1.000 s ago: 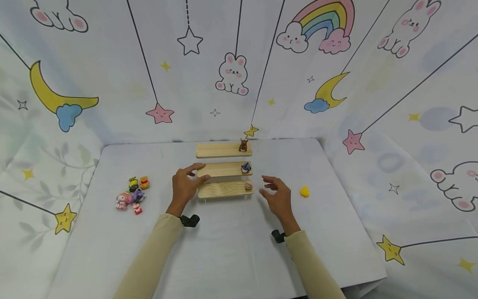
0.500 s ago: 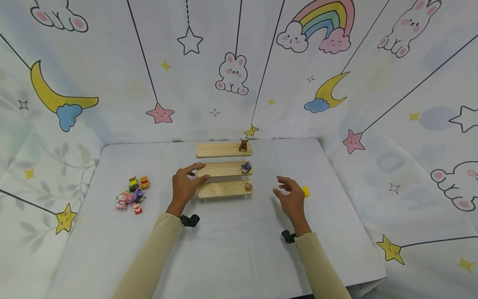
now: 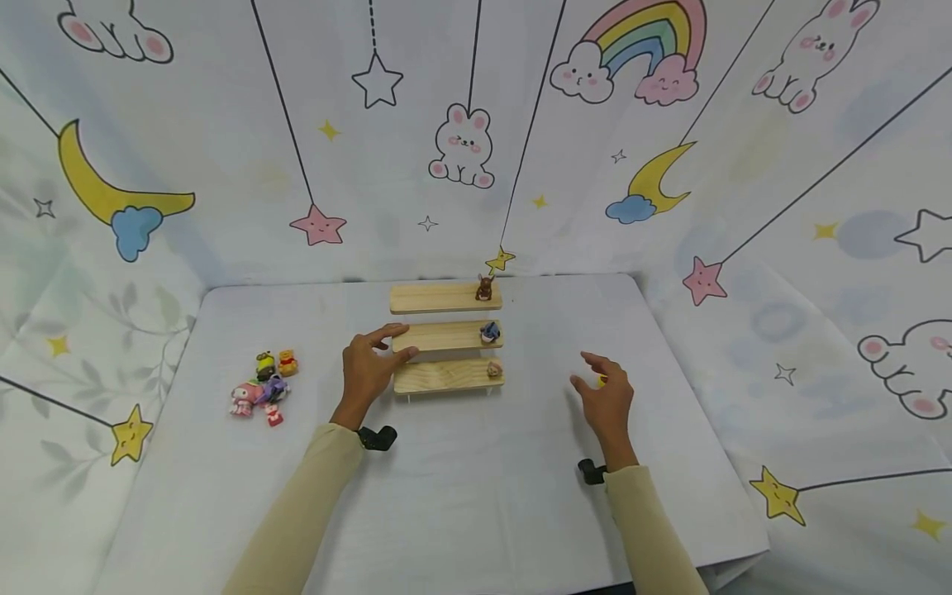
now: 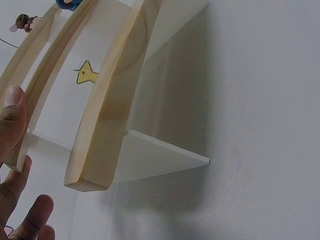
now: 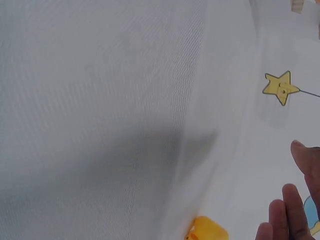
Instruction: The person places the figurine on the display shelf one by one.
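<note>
A stepped wooden display shelf with three boards and white side supports stands at mid-table. My left hand grips the left end of its middle board, thumb and fingers around the edge in the left wrist view. Each board carries a small figurine at its right end: a brown one on top, a blue-grey one in the middle, a beige one at the bottom. My right hand holds nothing, fingers apart, over the yellow toy duck, which it mostly hides in the head view.
On the table's left lies a cluster of toy figurines, among them a pink one, a yellow bear and a purple one. The white tabletop meets a printed cloth backdrop behind.
My right hand has moved rightward, away from the shelf to the yellow toy duck, now largely covering it in the head view. My left hand keeps its grip on the shelf.
</note>
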A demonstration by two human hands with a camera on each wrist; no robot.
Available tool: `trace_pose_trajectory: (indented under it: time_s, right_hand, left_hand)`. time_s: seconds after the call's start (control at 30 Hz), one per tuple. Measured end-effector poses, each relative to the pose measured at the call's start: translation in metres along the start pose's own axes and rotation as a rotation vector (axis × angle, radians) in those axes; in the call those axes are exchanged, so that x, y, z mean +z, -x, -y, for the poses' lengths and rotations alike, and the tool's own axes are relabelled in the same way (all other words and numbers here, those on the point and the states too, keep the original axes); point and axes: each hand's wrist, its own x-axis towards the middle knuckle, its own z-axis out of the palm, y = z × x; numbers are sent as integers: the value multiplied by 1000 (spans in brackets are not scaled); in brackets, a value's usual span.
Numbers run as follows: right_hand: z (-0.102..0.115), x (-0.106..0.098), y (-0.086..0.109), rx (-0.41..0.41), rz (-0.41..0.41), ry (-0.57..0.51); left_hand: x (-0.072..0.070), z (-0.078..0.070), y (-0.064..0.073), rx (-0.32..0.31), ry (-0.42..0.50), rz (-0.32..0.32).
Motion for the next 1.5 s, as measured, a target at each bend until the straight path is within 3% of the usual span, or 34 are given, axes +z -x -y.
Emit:
trace_pose_trajectory:
  time_s: [0.37, 0.97, 1.5]
  right_hand:
    - [-22, -16, -6, 87, -78, 52]
    - [-44, -23, -11, 243, -47, 87]
    - [-43, -22, -14, 215, -3, 107]
  left_hand:
    - [0, -1, 0, -11, 4, 6]
    - [0, 0, 0, -9, 0, 3]
    - [1, 2, 0, 13, 19, -4]
